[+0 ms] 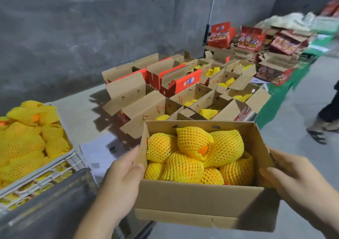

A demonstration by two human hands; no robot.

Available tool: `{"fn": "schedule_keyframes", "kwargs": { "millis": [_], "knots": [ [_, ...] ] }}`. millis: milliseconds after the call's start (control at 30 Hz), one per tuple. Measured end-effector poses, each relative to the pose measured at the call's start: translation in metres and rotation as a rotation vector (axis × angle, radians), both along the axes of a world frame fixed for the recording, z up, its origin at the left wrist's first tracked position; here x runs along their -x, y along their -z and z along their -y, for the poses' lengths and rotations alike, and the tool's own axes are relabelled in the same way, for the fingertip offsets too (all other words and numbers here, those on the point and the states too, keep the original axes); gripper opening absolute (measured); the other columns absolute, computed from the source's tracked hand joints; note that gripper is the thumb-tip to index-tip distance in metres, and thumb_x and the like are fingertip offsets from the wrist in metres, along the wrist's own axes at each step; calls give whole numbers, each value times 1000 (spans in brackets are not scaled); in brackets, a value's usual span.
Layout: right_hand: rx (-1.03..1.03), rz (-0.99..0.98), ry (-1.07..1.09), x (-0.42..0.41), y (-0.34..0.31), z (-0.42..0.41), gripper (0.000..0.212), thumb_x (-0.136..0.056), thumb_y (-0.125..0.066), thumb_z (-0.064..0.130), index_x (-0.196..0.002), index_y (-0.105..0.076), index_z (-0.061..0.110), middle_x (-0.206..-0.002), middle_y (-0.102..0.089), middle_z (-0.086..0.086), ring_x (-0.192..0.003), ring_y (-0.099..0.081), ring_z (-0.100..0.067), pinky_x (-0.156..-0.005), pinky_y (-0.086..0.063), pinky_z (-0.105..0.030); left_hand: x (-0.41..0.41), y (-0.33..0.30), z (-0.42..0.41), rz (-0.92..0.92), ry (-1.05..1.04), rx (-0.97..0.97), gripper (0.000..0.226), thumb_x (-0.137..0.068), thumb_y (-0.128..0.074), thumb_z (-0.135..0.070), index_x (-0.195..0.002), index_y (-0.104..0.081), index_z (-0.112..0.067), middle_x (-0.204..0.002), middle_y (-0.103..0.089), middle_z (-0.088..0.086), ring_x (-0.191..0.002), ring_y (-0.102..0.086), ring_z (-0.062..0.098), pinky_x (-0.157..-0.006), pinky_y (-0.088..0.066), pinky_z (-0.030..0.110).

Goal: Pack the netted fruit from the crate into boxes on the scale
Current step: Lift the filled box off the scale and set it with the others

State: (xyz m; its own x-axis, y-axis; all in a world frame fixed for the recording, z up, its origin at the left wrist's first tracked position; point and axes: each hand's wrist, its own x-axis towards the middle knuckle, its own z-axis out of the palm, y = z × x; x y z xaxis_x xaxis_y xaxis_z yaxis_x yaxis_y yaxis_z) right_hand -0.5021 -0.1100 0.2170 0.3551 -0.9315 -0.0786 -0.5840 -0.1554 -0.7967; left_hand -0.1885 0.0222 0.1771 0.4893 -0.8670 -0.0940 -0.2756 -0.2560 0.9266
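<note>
I hold an open cardboard box in the air between both hands. It is filled with several oranges wrapped in yellow foam netting. My left hand grips the box's left wall, thumb over the rim. My right hand grips its right wall the same way. At the left, a grey crate is heaped with more netted fruit. No scale shows plainly in this view.
Rows of open cardboard boxes, some with netted fruit inside, cover the floor ahead. Red printed boxes are stacked at the back right. A person's legs stand at the right edge. Papers lie beside the crate.
</note>
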Motion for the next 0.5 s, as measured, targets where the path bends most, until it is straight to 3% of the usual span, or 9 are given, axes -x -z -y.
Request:
{"fn": "schedule_keyframes", "kwargs": {
  "millis": [100, 200, 367, 500],
  "knots": [
    [3, -8, 68, 40, -7, 40, 54, -97, -52, 7, -99, -67, 58, -79, -75, 12, -74, -70, -13, -58, -61, -41, 35, -4, 54, -14, 56, 13, 53, -110, -44, -17, -145, -50, -56, -139, -61, -28, -134, -55, 9, -116, -43, 50],
    [-8, 19, 128, 70, -9, 80, 60, -100, -52, 8, -92, -67, 65, -80, -76, 15, -76, -72, -16, -65, -65, -47, 64, -9, 108, 14, 67, 15, 48, -110, -45, -25, -136, -51, -64, -134, -60, -35, -132, -54, 2, -115, -45, 43],
    [1, 79, 143, 105, -7, 142, 61, -99, -53, -1, -100, -68, 59, -83, -76, 17, -74, -70, -2, -51, -56, -20, 97, -15, 187, 23, 109, 25, 53, -109, -45, -18, -124, -58, -67, -128, -63, -37, -124, -60, -2, -113, -46, 43],
    [-1, 99, 186, 120, 0, 192, 59, -96, -55, -3, -103, -69, 54, -81, -76, 14, -69, -68, -2, -58, -55, -28, 108, -11, 248, 21, 117, 33, 50, -109, -47, -26, -131, -52, -70, -128, -62, -38, -122, -61, 0, -108, -52, 44]
  ]
}}
